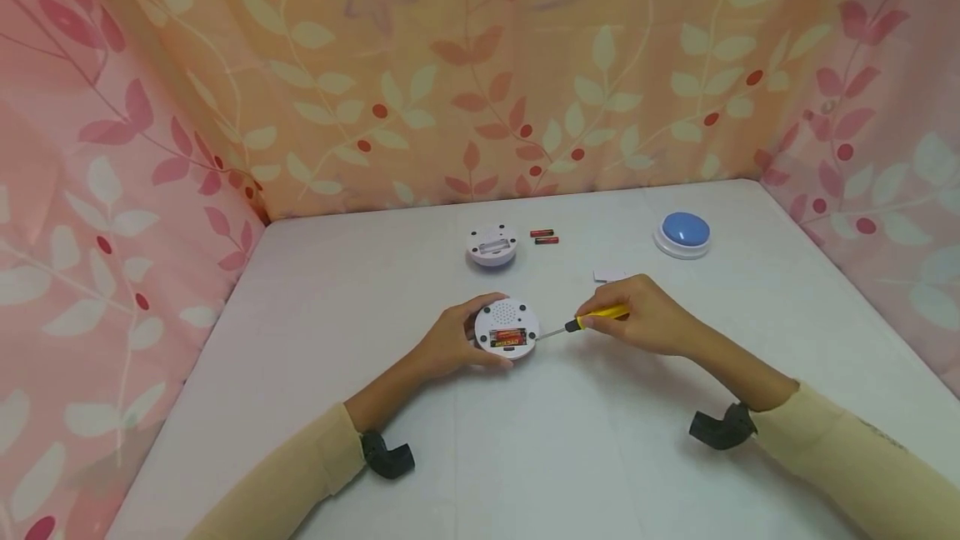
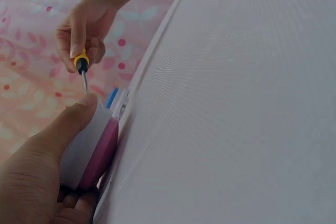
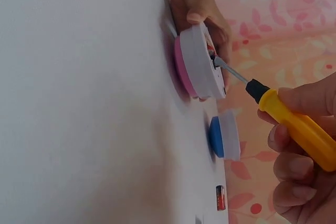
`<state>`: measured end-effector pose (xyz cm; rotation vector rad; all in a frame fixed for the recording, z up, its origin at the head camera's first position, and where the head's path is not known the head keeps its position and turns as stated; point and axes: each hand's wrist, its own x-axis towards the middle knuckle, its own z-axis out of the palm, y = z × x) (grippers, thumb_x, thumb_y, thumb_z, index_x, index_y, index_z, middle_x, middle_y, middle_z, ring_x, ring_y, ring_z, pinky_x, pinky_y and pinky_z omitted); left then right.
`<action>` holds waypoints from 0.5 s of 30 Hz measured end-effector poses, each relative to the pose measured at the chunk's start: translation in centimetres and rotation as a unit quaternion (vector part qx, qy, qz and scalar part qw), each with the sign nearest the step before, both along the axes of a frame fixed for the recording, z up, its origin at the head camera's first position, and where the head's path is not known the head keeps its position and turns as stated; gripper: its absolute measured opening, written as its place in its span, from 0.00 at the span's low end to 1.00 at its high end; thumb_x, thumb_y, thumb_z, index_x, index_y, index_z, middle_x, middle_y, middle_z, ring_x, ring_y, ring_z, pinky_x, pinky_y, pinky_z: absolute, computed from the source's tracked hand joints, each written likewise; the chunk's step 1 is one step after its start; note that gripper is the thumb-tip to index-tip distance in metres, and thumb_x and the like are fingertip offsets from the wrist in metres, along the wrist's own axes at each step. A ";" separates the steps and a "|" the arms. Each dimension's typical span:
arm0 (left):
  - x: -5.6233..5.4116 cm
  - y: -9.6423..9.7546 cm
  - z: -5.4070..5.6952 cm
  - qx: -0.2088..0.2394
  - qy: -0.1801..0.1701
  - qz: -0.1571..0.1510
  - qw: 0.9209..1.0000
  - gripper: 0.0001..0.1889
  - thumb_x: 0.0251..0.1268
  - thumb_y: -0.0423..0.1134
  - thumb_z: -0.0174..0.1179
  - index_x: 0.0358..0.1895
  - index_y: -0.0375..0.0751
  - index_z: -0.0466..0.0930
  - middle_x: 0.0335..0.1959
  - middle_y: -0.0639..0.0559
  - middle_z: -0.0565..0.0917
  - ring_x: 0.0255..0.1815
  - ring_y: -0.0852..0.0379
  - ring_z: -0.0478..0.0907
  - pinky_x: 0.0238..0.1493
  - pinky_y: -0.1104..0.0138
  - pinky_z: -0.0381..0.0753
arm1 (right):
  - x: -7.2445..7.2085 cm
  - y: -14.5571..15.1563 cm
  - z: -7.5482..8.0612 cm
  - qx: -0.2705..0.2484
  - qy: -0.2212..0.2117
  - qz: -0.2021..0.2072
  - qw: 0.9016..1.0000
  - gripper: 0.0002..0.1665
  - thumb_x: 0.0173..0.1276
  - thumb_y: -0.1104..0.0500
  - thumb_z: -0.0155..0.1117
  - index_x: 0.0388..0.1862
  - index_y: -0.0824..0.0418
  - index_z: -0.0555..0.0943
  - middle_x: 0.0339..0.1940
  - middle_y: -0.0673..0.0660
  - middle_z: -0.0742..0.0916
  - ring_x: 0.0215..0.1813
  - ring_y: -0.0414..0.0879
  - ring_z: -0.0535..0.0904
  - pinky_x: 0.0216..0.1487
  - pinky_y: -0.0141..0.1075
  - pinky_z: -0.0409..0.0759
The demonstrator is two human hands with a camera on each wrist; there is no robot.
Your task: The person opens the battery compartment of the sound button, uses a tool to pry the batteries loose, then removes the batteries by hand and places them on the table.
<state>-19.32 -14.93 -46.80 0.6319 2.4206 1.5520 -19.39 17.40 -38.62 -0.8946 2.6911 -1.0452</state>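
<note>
My left hand [image 1: 442,344] grips a round white push-button device [image 1: 506,311] by its rim, thumb on the near side. It is turned underside up, with its pink top [image 3: 182,69] facing the table. Two red-and-black batteries [image 1: 508,337] sit in its uncovered compartment. My right hand [image 1: 651,317] holds a screwdriver [image 3: 296,127] by the yellow handle. Its metal shaft points left, and the tip meets the device's underside beside the batteries in the right wrist view. In the left wrist view, my left thumb [image 2: 79,114] partly hides the tip.
Behind stands another overturned white device [image 1: 492,257] with a vacant battery slot and a blue top [image 3: 216,136]. Two loose batteries [image 1: 546,240] lie beside it. A small flat white piece [image 1: 609,275] is behind my right hand. A blue-topped button [image 1: 686,229] stands upright at the back right.
</note>
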 end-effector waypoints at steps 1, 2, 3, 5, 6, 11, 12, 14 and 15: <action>0.0 0.0 0.0 0.001 0.000 0.000 1.000 0.52 0.41 0.47 0.85 0.75 0.55 0.68 0.69 0.61 0.74 0.65 0.59 0.74 0.68 0.63 0.73 | -0.1 0.3 0.0 0.002 0.002 0.000 1.000 0.09 0.66 0.62 0.72 0.44 0.52 0.91 0.37 0.43 0.89 0.41 0.44 0.81 0.41 0.33 0.82; 0.0 0.1 0.0 0.000 -0.002 0.000 1.000 0.52 0.41 0.47 0.85 0.75 0.55 0.68 0.69 0.61 0.74 0.65 0.59 0.74 0.68 0.63 0.73 | -0.2 0.7 0.0 0.004 0.005 0.000 1.000 0.10 0.65 0.62 0.72 0.44 0.53 0.91 0.37 0.43 0.89 0.41 0.44 0.81 0.41 0.33 0.82; 0.0 0.1 0.0 -0.001 -0.002 0.001 1.000 0.52 0.41 0.47 0.85 0.75 0.56 0.68 0.69 0.62 0.74 0.65 0.59 0.74 0.69 0.63 0.73 | -0.3 1.1 -0.1 0.007 0.008 0.001 1.000 0.10 0.65 0.63 0.73 0.44 0.52 0.91 0.37 0.43 0.89 0.42 0.44 0.81 0.43 0.34 0.82; 0.0 0.1 0.0 -0.002 -0.002 0.000 1.000 0.52 0.41 0.48 0.85 0.75 0.56 0.68 0.70 0.62 0.73 0.66 0.60 0.73 0.69 0.62 0.72 | -0.6 1.9 -0.3 0.013 0.012 0.002 1.000 0.11 0.65 0.63 0.73 0.45 0.53 0.91 0.38 0.42 0.89 0.43 0.45 0.82 0.45 0.35 0.83; 0.0 0.1 0.0 -0.002 -0.002 0.001 1.000 0.52 0.41 0.48 0.85 0.75 0.55 0.67 0.70 0.62 0.73 0.66 0.60 0.73 0.69 0.62 0.72 | -0.7 2.3 -0.4 0.017 0.013 0.001 1.000 0.11 0.65 0.63 0.73 0.45 0.53 0.91 0.38 0.42 0.89 0.44 0.45 0.83 0.46 0.35 0.83; 0.0 0.1 0.1 -0.002 -0.002 -0.002 1.000 0.53 0.41 0.49 0.85 0.76 0.53 0.66 0.70 0.62 0.73 0.67 0.60 0.73 0.69 0.63 0.72 | -1.3 4.2 -1.5 0.026 0.014 0.000 1.000 0.12 0.64 0.63 0.74 0.46 0.52 0.91 0.39 0.42 0.89 0.48 0.46 0.85 0.51 0.35 0.83; 0.0 0.1 0.1 0.000 -0.004 -0.002 1.000 0.53 0.41 0.48 0.85 0.76 0.53 0.66 0.70 0.63 0.73 0.67 0.60 0.73 0.69 0.63 0.72 | -1.3 4.6 -1.8 0.025 0.015 0.002 1.000 0.12 0.64 0.63 0.74 0.46 0.51 0.91 0.39 0.41 0.89 0.47 0.46 0.85 0.50 0.34 0.83; 0.1 0.0 0.0 0.001 -0.006 -0.004 1.000 0.53 0.41 0.48 0.85 0.76 0.54 0.66 0.70 0.63 0.73 0.66 0.60 0.73 0.69 0.63 0.73 | -1.4 5.2 -2.2 0.022 0.013 0.009 1.000 0.13 0.64 0.64 0.74 0.46 0.51 0.91 0.39 0.41 0.90 0.47 0.47 0.85 0.48 0.33 0.83; 0.1 0.0 0.0 0.001 -0.007 -0.005 1.000 0.53 0.41 0.48 0.85 0.76 0.54 0.66 0.70 0.63 0.73 0.66 0.60 0.73 0.68 0.64 0.73 | -1.5 5.4 -2.4 0.023 0.012 0.011 1.000 0.13 0.64 0.64 0.75 0.46 0.51 0.91 0.39 0.42 0.90 0.48 0.47 0.85 0.48 0.33 0.83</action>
